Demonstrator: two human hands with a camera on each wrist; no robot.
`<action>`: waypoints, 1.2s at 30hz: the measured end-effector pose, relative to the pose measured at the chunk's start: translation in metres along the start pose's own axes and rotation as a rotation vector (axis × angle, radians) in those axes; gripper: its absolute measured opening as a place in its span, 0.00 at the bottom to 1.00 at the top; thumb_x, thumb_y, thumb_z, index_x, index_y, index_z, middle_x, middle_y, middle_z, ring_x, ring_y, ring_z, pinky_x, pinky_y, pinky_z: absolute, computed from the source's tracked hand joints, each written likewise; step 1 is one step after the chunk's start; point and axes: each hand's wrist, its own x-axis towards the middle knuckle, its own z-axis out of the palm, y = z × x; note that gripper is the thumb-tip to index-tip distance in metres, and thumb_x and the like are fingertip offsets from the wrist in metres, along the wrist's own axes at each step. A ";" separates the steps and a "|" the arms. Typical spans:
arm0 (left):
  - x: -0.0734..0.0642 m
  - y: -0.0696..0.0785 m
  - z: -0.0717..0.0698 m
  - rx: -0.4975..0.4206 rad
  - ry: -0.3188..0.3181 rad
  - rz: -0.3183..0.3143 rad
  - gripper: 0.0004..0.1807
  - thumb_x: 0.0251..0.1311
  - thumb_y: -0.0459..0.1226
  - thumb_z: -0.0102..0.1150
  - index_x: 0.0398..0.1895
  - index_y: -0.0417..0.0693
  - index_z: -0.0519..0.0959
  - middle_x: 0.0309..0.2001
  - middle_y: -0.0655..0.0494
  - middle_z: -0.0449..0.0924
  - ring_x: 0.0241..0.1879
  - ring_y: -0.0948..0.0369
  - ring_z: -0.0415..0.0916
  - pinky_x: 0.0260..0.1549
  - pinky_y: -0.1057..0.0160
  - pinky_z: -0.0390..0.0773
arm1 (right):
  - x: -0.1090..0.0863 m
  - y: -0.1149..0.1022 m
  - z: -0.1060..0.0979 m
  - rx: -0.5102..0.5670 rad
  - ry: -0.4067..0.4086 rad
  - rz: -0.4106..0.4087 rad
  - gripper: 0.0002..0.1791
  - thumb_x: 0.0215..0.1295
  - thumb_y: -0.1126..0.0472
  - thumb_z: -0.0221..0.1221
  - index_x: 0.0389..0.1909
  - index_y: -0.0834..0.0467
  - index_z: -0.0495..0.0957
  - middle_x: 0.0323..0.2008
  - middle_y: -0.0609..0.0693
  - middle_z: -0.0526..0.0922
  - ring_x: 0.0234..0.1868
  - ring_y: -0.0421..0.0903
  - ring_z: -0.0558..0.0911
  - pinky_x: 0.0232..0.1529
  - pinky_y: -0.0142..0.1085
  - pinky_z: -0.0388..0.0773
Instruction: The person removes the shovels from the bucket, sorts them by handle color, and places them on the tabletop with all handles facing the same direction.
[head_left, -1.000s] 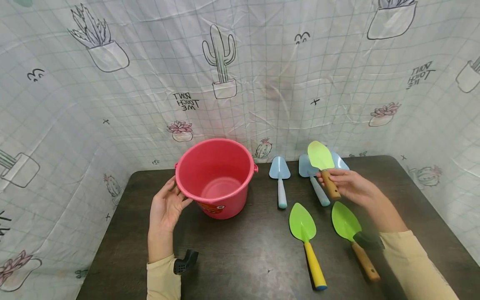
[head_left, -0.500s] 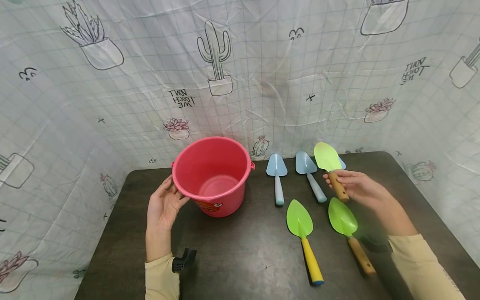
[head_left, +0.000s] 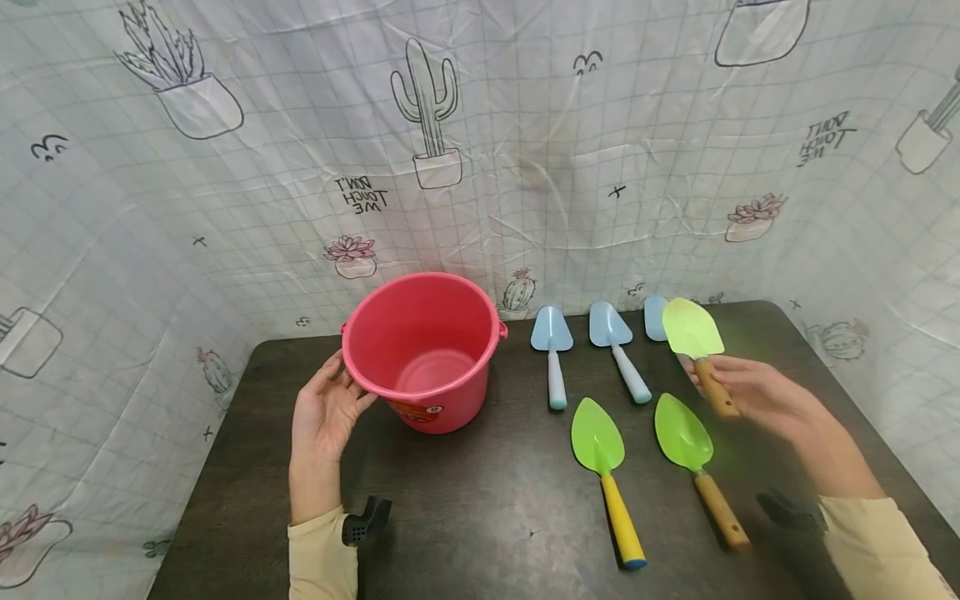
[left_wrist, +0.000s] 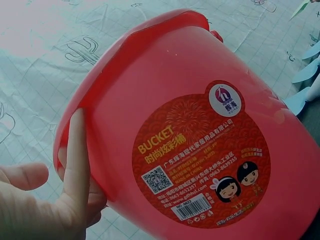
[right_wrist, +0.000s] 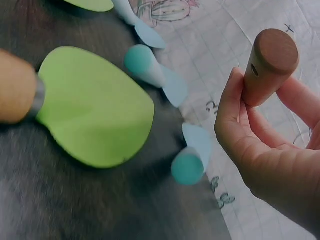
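Note:
A red plastic bucket (head_left: 450, 408) stands at the back left of the table. My left hand (head_left: 326, 412) touches its left side just below the rim, with no fingers inside it; in the left wrist view one straight finger (left_wrist: 77, 145) lies against the wall beside the printed label. My right hand (head_left: 757, 392) pinches the wooden handle of a light green trowel (head_left: 693, 329) and holds it raised at the right, blade pointing away. Under that trowel, a blue trowel (head_left: 655, 318) on the table is partly hidden.
Two more blue trowels (head_left: 552, 329) (head_left: 609, 325) lie along the back. Nearer me rest a green trowel with a yellow handle (head_left: 597, 437) and a green one with a wooden handle (head_left: 683, 433). A patterned cloth (head_left: 555, 167) hangs behind the dark table (head_left: 465, 533).
My right hand has carried the light green trowel to the right and slightly toward me, revealing the second blue trowel. The left hand stays at the bucket; the head view shifted slightly.

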 end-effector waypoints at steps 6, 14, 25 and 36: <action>-0.001 -0.001 0.000 0.019 0.034 -0.001 0.19 0.74 0.33 0.37 0.65 0.39 0.58 0.61 0.42 0.63 0.49 0.51 0.77 0.38 0.46 0.81 | -0.014 0.004 -0.005 0.024 -0.035 0.009 0.30 0.75 0.72 0.19 0.63 0.66 0.67 0.59 0.55 0.75 0.59 0.47 0.74 0.54 0.39 0.74; 0.000 0.002 0.001 0.034 0.056 -0.004 0.17 0.74 0.34 0.37 0.63 0.39 0.60 0.62 0.42 0.61 0.52 0.51 0.75 0.39 0.46 0.81 | -0.037 0.010 -0.009 -0.063 0.016 -0.015 0.29 0.74 0.73 0.21 0.64 0.66 0.67 0.61 0.55 0.74 0.59 0.46 0.75 0.55 0.37 0.74; 0.000 0.003 0.001 0.066 0.066 -0.005 0.25 0.74 0.35 0.38 0.71 0.43 0.49 0.71 0.42 0.51 0.58 0.51 0.72 0.45 0.46 0.78 | -0.067 0.020 -0.018 -0.035 0.027 -0.022 0.30 0.73 0.75 0.21 0.64 0.66 0.68 0.62 0.57 0.73 0.61 0.48 0.74 0.57 0.37 0.73; 0.000 0.001 0.001 0.049 0.062 -0.007 0.25 0.74 0.35 0.37 0.71 0.42 0.50 0.73 0.42 0.47 0.59 0.51 0.71 0.47 0.44 0.76 | -0.095 0.029 -0.021 -0.008 0.032 0.009 0.32 0.73 0.75 0.20 0.63 0.65 0.69 0.61 0.57 0.74 0.61 0.47 0.74 0.58 0.37 0.72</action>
